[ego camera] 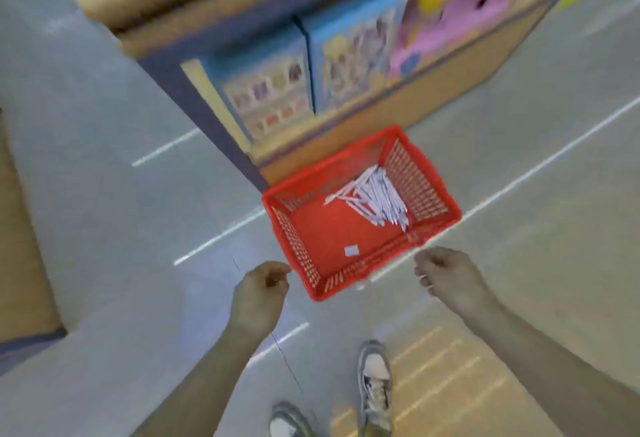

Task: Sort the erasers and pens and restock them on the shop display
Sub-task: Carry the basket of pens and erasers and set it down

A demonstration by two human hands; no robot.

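Red plastic mesh basket (329,228) sits on a grey tiled floor (121,201), seen from above in the head view, which is motion-blurred. Inside the basket, a pile of white pens (377,194) lies loose in the far right corner, against the right wall. A single small white rectangular eraser (351,250) lies flat on the basket's bottom, close to its near wall and well apart from the pens.

The left hand (261,289) hangs just beside the basket's near left corner, fingers curled inward. The blur hides whether it is holding anything. The right hand (443,275) hangs just beside the basket's near right corner, fingers also curled. White flecks show at its fingers, but I cannot tell whether it is gripping something.

Directly beyond the basket stands a wooden shop display unit (443,86), its low shelf holding blue illustrated boxes (266,90). Nearer than the basket, two grey and white trainers (375,384) stand on the floor.
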